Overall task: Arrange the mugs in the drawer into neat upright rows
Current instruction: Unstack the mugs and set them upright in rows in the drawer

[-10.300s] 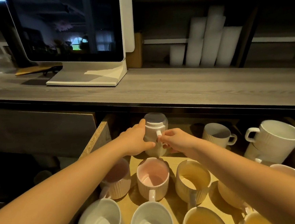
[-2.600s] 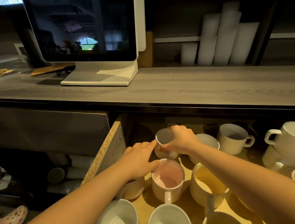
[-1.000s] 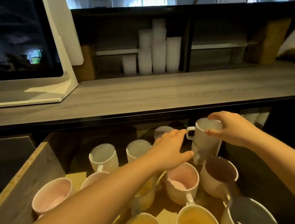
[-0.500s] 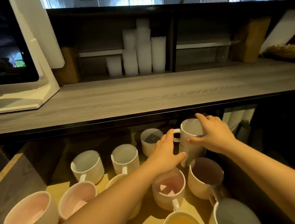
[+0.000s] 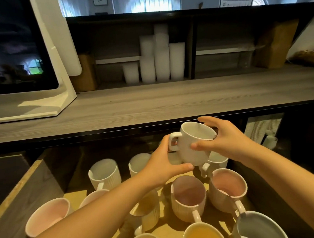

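Observation:
A white mug (image 5: 194, 144) is lifted above the back right of the open drawer (image 5: 15, 193), tilted, its handle pointing left. My right hand (image 5: 227, 141) grips its rim and right side. My left hand (image 5: 163, 163) cups it from the lower left, thumb under its base. Directly below stands another white ribbed mug (image 5: 215, 162). Several upright mugs fill the drawer: white ribbed ones (image 5: 104, 173) at the back, pink ones (image 5: 188, 197) in the middle, yellow ones (image 5: 203, 235) at the front.
A grey wooden counter (image 5: 169, 101) overhangs the back of the drawer. On it stands a white-framed monitor (image 5: 16, 54). Stacked white paper cups (image 5: 159, 58) fill a shelf behind. More cup stacks (image 5: 262, 129) sit in the dark space right of the drawer.
The white mug has been lifted off the mug it sat on, up toward the counter edge, and tilted. Both hands rose with it; my left hand now supports it from below.

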`<state>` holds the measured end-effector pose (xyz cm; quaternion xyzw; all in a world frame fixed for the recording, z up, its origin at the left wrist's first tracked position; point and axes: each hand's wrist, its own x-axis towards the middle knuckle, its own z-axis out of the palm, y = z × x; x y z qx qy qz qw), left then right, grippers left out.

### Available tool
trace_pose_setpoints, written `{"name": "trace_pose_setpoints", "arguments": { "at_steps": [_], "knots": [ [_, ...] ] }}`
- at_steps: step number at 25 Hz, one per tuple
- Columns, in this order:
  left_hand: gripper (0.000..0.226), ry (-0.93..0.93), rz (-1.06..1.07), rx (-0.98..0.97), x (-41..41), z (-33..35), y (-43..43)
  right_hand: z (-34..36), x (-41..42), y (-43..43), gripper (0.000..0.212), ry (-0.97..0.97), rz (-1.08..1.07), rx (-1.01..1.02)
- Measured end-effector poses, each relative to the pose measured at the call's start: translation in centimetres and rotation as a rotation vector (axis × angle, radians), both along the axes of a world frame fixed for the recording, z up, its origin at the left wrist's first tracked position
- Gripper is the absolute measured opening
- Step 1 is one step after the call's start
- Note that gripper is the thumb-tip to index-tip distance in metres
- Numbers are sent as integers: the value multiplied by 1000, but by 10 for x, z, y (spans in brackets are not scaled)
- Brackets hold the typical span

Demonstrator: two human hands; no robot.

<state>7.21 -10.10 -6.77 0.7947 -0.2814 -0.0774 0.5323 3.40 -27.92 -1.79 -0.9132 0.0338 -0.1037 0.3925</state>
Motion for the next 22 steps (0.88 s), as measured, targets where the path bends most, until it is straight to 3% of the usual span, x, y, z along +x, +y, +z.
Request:
{"name": "trace_pose_setpoints", "arguments": {
  "at_steps": [2,5,11,13,17,22],
  "knots": [
    [68,-8,20,-87,-6,4,17,3,-4,14,82,20,83,86],
    [65,-107,93,-69,-14,13,44,7,-8,37,79,69,152,215],
    [60,-136,187,-12,-29,22,98,12,-1,85,100,284,329,175],
    [59,-187,210,50,-29,26,118,14,4,101,93,395,380,220],
    [59,-299,284,233,-32,32,159,7,19,134,50,534,520,294],
    [64,-300,263,409,-25,46,195,3,34,175,59,509,484,366]
  ]
}}
